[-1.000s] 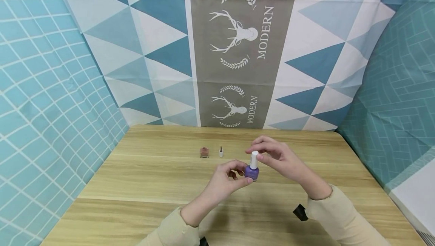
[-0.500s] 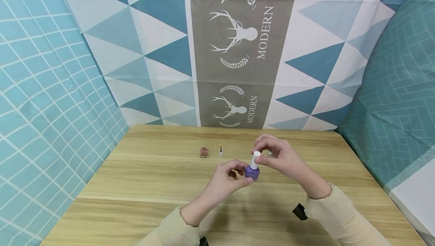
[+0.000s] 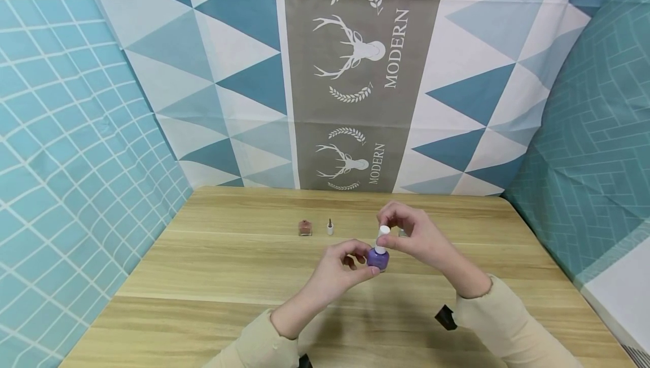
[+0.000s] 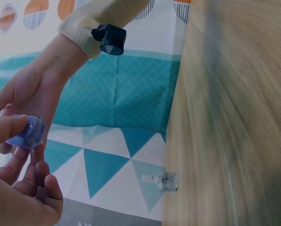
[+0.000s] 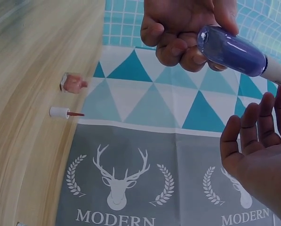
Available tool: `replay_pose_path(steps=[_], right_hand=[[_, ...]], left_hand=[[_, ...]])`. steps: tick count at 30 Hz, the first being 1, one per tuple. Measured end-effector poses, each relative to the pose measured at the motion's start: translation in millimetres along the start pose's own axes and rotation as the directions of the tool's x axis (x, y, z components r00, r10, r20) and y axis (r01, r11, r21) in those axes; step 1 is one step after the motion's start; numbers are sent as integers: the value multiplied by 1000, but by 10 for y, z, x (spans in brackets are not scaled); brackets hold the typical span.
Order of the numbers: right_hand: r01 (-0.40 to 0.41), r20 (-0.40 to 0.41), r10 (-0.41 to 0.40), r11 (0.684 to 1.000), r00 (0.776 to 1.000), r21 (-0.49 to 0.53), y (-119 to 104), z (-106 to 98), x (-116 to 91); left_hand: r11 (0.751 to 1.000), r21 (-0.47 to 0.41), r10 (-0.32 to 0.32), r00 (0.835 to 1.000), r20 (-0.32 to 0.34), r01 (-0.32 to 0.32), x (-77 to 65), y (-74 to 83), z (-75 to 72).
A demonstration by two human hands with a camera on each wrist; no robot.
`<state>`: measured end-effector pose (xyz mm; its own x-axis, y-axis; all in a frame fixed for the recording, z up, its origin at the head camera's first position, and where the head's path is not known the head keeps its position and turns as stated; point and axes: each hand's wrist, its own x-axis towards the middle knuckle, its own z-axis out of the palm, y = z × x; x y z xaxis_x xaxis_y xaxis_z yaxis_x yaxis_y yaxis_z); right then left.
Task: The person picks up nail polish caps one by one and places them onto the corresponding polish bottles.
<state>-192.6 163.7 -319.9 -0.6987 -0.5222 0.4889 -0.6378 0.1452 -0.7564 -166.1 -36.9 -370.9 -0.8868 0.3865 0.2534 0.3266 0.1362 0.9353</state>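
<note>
A purple nail polish bottle (image 3: 378, 259) with a white cap (image 3: 384, 231) is held above the table in the head view. My left hand (image 3: 339, 269) grips its glass body between thumb and fingers. From the right, my right hand (image 3: 418, 239) pinches the cap with thumb and fingertips. In the right wrist view the purple bottle (image 5: 232, 51) lies slantwise between both hands, its cap (image 5: 276, 72) still joined to the neck. Only the bluish body of the bottle (image 4: 31, 133) shows in the left wrist view.
Behind the hands stand an uncapped brownish-pink nail polish bottle (image 3: 305, 228) and its white brush cap (image 3: 330, 227), brush upward. A clear bottle with a white cap (image 4: 167, 181) stands farther right, mostly hidden by my right hand in the head view. Patterned cloth (image 3: 244, 74) borders the table.
My right hand's fingers have closed in on the white cap and the hand has turned slightly. The purple bottle has shifted a little to the right. My left hand keeps its grip.
</note>
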Motion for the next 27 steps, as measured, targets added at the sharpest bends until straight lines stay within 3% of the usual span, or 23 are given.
replay_pose_path(steps=[6, 18, 27], right_hand=[[4, 26, -2, 997, 1000, -74, 0, 13, -27], [135, 116, -130, 990, 985, -42, -41, -18, -37], [58, 86, -55, 998, 995, -34, -29, -3, -45]], left_hand=[[1000, 11, 3, 1000, -6, -3, -9, -11, -16], [1000, 23, -2, 1000, -8, 2, -16, -28, -35], [1000, 24, 1, 1000, -15, -1, -14, -34, -34]])
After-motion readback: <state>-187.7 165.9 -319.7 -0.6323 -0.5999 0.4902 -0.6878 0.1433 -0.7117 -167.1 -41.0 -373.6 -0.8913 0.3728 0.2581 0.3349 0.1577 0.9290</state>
